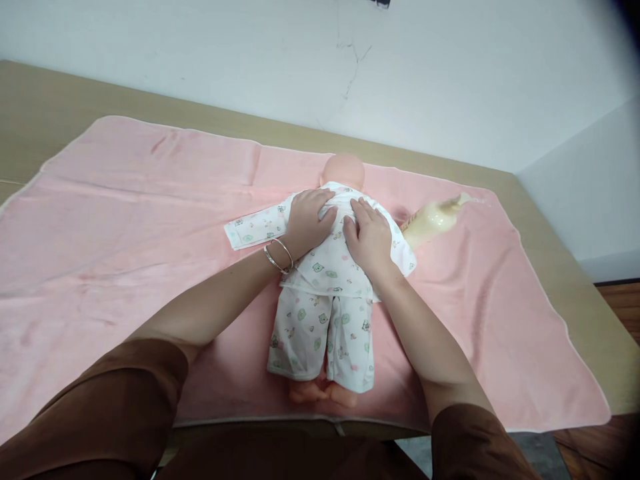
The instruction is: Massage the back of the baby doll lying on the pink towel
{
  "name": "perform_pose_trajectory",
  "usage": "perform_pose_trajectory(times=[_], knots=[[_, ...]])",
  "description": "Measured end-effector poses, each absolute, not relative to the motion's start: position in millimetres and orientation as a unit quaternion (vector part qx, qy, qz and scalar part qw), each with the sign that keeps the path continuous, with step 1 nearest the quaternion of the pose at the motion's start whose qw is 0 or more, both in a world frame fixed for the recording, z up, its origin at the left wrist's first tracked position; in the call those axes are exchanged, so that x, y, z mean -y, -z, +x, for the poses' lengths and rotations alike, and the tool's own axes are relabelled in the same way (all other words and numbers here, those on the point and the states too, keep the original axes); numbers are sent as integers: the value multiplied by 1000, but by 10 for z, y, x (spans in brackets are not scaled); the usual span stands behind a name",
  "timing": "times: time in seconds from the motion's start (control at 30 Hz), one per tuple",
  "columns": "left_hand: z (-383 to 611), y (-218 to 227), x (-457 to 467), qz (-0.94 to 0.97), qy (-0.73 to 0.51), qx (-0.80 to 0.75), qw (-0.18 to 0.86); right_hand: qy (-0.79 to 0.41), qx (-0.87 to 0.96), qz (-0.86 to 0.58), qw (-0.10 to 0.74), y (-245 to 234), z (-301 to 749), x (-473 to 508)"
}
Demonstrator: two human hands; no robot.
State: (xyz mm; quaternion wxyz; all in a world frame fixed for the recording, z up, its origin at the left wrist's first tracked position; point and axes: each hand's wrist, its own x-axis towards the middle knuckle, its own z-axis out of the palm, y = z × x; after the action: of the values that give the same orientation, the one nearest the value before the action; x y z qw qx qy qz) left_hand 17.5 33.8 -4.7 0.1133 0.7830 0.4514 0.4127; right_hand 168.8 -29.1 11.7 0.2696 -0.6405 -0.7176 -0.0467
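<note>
A baby doll lies on a pink towel, head toward the wall. It wears a white printed top and matching trousers. My left hand, with two bangles at the wrist, lies on the doll's chest with its fingers curled into the fabric of the top. My right hand rests flat on the chest beside it, fingers together. The top's left sleeve lies flat and empty on the towel. The doll's bare right arm sticks out to the right. Its bare feet show below the trousers.
The towel covers most of a wooden table that stands against a white wall. The table's near edge is just below the doll's feet. Wooden floor shows at the right.
</note>
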Motion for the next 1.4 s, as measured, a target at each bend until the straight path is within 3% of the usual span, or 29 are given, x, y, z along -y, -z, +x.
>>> perform_pose_trajectory(times=[1.4], knots=[[170,66,-347,785,-417,-446,107,44,718,-642,267,-130,1686,295]])
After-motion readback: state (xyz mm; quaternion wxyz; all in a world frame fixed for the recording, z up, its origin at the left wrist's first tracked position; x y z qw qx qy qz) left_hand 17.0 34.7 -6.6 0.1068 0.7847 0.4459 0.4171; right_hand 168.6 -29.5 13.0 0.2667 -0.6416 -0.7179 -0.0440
